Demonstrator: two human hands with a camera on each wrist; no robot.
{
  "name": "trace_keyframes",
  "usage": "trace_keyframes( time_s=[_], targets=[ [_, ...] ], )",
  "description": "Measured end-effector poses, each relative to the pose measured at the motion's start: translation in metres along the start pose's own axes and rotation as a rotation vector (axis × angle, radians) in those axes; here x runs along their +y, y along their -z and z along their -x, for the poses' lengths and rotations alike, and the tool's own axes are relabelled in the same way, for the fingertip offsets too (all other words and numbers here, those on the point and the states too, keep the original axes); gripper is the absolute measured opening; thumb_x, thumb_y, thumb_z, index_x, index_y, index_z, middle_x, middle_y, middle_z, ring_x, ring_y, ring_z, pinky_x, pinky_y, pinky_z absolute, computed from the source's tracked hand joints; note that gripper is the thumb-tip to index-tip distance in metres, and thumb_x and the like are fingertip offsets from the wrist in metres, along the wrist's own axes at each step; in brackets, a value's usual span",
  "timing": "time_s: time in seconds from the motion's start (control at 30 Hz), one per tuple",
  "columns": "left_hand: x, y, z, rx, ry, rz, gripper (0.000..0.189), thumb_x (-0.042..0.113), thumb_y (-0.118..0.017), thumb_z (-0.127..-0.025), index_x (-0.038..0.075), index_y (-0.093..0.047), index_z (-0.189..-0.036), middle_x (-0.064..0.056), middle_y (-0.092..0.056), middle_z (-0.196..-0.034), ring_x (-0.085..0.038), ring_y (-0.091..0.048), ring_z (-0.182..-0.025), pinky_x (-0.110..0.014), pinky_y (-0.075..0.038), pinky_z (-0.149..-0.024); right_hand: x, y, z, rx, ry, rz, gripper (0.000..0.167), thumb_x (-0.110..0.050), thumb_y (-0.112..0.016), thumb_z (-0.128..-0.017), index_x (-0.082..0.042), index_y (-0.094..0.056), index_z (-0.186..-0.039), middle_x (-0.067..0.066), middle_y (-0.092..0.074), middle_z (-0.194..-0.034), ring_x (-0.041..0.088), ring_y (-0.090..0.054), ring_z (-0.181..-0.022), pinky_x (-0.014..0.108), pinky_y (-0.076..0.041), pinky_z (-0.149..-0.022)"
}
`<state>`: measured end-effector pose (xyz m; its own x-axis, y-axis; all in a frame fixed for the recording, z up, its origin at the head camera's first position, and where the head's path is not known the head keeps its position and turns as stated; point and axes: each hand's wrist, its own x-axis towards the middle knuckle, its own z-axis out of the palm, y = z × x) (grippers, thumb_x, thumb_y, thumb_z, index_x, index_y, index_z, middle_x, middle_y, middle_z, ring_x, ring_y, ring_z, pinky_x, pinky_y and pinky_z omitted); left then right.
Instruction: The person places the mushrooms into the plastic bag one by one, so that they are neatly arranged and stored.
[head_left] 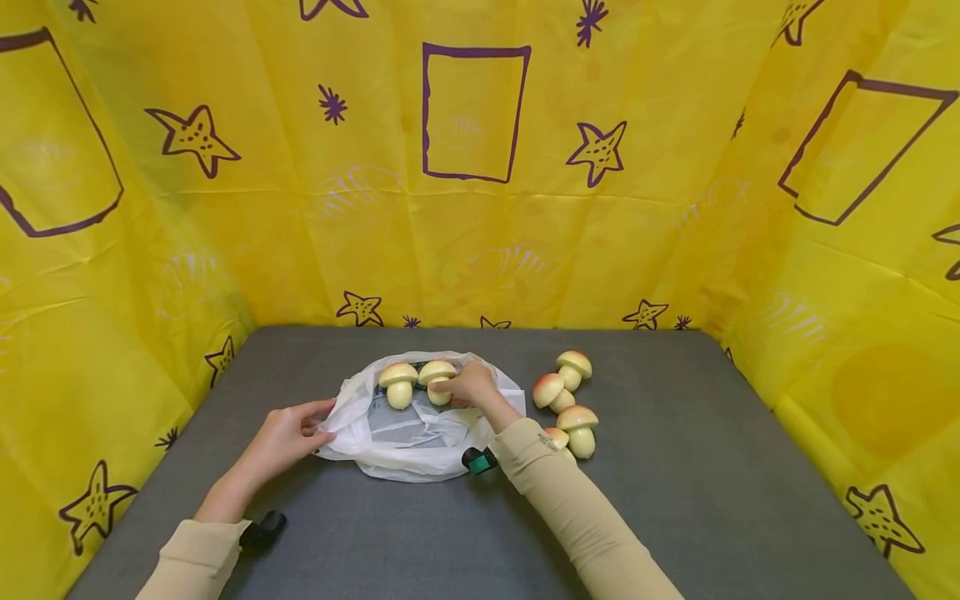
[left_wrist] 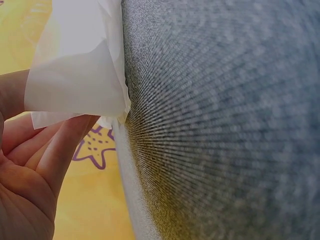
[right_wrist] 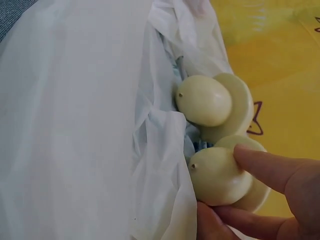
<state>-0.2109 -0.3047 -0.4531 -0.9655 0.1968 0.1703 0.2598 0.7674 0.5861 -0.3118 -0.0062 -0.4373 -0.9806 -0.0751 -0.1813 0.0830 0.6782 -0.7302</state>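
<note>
A white plastic bag [head_left: 416, 462] lies spread with its mouth turned up on the table. At its left rim my left hand [head_left: 288, 437] pinches the plastic between thumb and fingers; the left wrist view shows the bag's thin edge [left_wrist: 80, 75] there. Inside the mouth, my right hand [head_left: 471, 385] holds a toy mushroom [head_left: 437, 377] by its stem, thumb on one side and fingers beneath. Just left of it in the bag is another toy mushroom [head_left: 400, 385], cap up. The right wrist view shows both stems, the held mushroom [right_wrist: 220, 175] nearer the hand.
Right of the bag, several more pale mushrooms with reddish caps lie in a group, among them one mushroom [head_left: 579, 429] near the right forearm. The grey table [head_left: 360, 533] is enclosed by yellow patterned cloth [head_left: 480, 217] at the back and sides.
</note>
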Motion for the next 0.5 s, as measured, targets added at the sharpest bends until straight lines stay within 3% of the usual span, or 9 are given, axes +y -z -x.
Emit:
trace_keyframes(
  time_s=[0.27,0.5],
  targets=[
    [-0.0018,-0.0008,-0.0003,0.001,-0.007,0.000,0.051,0.017,-0.075,-0.080,0.003,-0.060,-0.127,-0.021,-0.065,-0.117,-0.028,-0.069,-0.091,-0.036,-0.058,-0.073,-0.0018,-0.0053,-0.0011,-0.016,-0.033,-0.065,0.044,-0.035,-0.083,-0.070,0.002,-0.065,-0.087,0.010,-0.067,-0.070,0.020,-0.069,-0.059,0.023,-0.051,-0.050],
    [-0.0011,-0.0006,0.0001,0.000,0.001,-0.002,0.051,0.017,-0.075,-0.080,0.004,-0.060,-0.127,-0.020,-0.065,-0.116,-0.027,-0.069,-0.091,-0.036,-0.058,-0.072,-0.0025,-0.0093,-0.0038,-0.031,-0.057,-0.065,0.037,-0.030,-0.085,-0.069,0.000,-0.065,-0.079,0.007,-0.065,-0.061,0.015,-0.066,-0.052,0.019,-0.048,-0.047]
  ],
)
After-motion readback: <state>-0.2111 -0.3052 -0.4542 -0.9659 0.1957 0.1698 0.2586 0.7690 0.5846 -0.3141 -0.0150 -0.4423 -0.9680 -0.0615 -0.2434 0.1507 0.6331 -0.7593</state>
